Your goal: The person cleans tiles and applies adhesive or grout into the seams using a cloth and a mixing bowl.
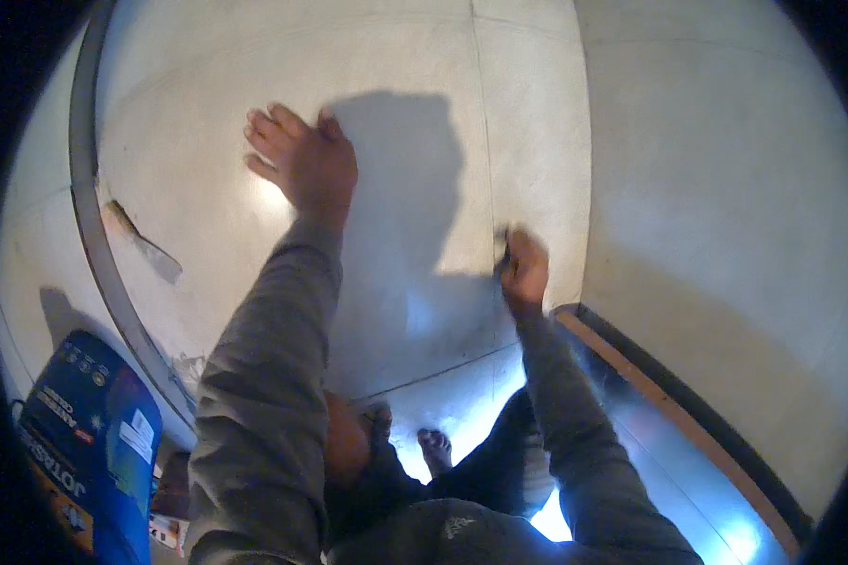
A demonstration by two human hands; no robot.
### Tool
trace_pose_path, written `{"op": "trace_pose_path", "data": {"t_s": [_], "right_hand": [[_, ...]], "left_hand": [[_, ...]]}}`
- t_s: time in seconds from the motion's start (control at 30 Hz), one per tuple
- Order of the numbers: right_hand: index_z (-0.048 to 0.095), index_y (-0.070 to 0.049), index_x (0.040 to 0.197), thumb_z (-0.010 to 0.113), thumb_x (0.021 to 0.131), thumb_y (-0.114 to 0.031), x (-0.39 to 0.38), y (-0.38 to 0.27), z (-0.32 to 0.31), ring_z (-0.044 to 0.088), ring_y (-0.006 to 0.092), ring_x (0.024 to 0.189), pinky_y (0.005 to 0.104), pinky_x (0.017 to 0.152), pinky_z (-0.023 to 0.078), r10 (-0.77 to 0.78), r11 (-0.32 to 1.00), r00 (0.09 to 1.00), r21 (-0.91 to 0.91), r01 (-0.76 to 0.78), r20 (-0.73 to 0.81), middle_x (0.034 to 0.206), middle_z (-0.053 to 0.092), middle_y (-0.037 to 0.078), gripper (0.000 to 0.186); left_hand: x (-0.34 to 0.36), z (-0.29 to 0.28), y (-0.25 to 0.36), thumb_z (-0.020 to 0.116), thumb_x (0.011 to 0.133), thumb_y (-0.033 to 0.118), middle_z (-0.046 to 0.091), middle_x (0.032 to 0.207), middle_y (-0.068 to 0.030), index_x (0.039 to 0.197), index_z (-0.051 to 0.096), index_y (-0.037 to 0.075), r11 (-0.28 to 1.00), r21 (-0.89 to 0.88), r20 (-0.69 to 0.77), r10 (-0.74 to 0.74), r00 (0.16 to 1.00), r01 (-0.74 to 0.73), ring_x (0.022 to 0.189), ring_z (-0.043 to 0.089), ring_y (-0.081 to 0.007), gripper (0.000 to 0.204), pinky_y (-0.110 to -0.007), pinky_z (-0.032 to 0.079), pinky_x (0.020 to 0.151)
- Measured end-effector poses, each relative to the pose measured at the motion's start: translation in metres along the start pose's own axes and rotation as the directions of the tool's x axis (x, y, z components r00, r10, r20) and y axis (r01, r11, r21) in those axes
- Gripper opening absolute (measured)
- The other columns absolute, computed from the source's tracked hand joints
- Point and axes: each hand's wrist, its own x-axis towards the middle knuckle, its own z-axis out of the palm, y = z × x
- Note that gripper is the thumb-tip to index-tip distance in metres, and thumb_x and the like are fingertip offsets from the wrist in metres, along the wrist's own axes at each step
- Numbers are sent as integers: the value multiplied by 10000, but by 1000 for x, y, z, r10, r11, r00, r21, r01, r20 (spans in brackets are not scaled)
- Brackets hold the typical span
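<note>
My left hand (pixel 306 165) is spread out over the pale tiled surface (pixel 396 207), palm down and holding nothing. Whether it presses on the surface or hovers just above, I cannot tell. My right hand (pixel 526 268) is closed and slightly blurred, close to a tile joint. A small dark object (pixel 502 252) pokes out at its left side; its kind does not show. Left of my left arm lies a putty knife (pixel 144 240) with a wooden handle and a wide metal blade.
A dark blue printed container (pixel 94 443) stands at the lower left, beside a grey raised strip (pixel 104 254). Along the lower right runs a brown and black edge (pixel 688 424). A pale wall-like panel (pixel 707 160) rises at the right. My bare feet (pixel 433 447) show below.
</note>
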Motion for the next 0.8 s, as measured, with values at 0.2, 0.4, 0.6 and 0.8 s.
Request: {"op": "trace_pose_path", "data": {"t_s": [0.2, 0.4, 0.6, 0.8], "right_hand": [[686, -81, 890, 530, 651, 57, 5, -19, -37, 604, 322, 926, 403, 847, 460, 0, 992, 972, 121, 29, -237, 911, 663, 128, 317], [678, -42, 852, 553, 636, 44, -158, -41, -41, 586, 330, 846, 406, 770, 470, 165, 986, 975, 16, -164, -150, 915, 637, 127, 264], [684, -94, 900, 610, 656, 35, -242, 4, -75, 610, 331, 862, 400, 768, 499, 218, 975, 877, -145, -171, 427, 900, 637, 143, 285], [668, -13, 943, 586, 740, 52, -200, 5, -147, 620, 229, 873, 316, 801, 486, 11, 984, 996, 179, -27, 92, 966, 650, 136, 228]], "left_hand": [[-1, -13, 9, 462, 886, 453, 385, 1346, -259, 1228, 445, -59, 974, -205, -275, 33, 961, -92, 1286, 312, -404, 616, -576, 196, 1038], [10, -52, -4, 451, 930, 485, 187, 1488, -247, 1449, 158, 6, 902, -431, 99, 40, 994, 7, 1391, 134, -384, 764, -472, 70, 1136], [-34, -114, -57, 467, 926, 301, 480, 1286, -262, 1251, 480, -33, 683, -717, 30, 234, 972, -142, 1215, 461, -366, 466, -378, 361, 1020], [-119, -211, -111, 510, 944, 233, 519, 1261, -215, 1357, 374, -40, 240, -923, 355, 229, 907, 301, 1108, 550, -283, 512, -353, 430, 947]]}}
